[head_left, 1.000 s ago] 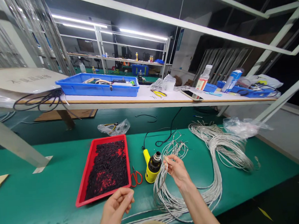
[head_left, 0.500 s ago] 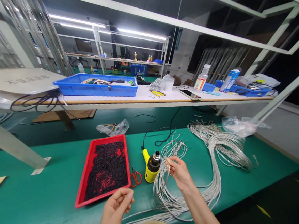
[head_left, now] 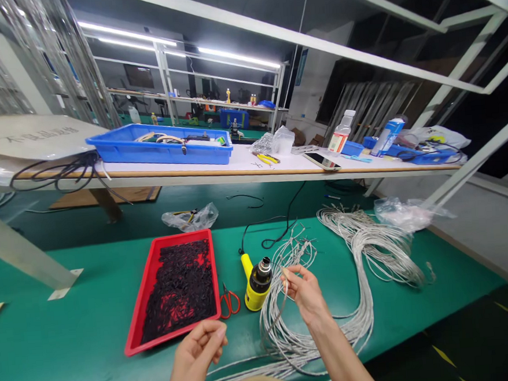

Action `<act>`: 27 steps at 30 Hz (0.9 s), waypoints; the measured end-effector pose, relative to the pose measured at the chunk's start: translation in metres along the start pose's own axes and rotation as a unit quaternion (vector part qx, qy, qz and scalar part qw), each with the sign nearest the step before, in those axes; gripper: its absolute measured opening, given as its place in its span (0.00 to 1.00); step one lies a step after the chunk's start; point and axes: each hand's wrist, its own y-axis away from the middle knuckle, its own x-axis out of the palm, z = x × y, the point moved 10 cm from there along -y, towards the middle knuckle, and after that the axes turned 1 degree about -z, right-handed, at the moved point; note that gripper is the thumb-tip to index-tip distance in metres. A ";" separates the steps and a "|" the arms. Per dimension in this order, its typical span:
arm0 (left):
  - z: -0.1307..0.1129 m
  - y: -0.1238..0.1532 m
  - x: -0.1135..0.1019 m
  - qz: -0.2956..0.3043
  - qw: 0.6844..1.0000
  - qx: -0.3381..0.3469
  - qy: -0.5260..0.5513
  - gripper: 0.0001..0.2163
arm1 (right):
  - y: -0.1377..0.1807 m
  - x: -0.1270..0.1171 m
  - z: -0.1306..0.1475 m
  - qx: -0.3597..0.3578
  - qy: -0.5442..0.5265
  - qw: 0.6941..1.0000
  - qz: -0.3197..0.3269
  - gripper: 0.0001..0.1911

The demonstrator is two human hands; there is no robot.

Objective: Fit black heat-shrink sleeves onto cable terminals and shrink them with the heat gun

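My right hand (head_left: 303, 294) pinches the end of a grey cable (head_left: 283, 296) and holds it up just right of the nozzle of a yellow heat gun (head_left: 256, 283) lying on the green bench. The cable runs down into a long bundle of grey cables (head_left: 359, 264) spread over the mat. My left hand (head_left: 199, 351) is low and near me, fingers curled in a pinch; what they hold is too small to make out. A red tray (head_left: 131, 332) filled with small dark pieces lies left of the heat gun, red-handled scissors (head_left: 229, 301) between them.
A white shelf (head_left: 244, 171) above the bench carries a blue bin (head_left: 159, 148), yellow pliers (head_left: 269, 159), a phone (head_left: 324, 161), bottles and blue boxes. Clear plastic bags (head_left: 190, 218) lie behind the tray and at the right (head_left: 406, 214). Slanted metal frame legs stand at the left and right.
The view has drifted slightly, shifting everything a little left. Both hands keep nearly the same pose; the right hand still holds the cable end by the heat gun.
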 end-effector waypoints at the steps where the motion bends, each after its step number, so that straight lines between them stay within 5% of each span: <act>1: 0.000 0.000 -0.001 -0.001 1.000 0.000 0.001 0.15 | 0.000 0.001 0.001 -0.001 0.004 1.000 -0.001 0.21; 27: -0.004 0.002 -0.003 0.003 1.000 0.005 -0.002 0.14 | -0.005 0.018 -0.001 -0.005 0.008 1.000 0.019 0.22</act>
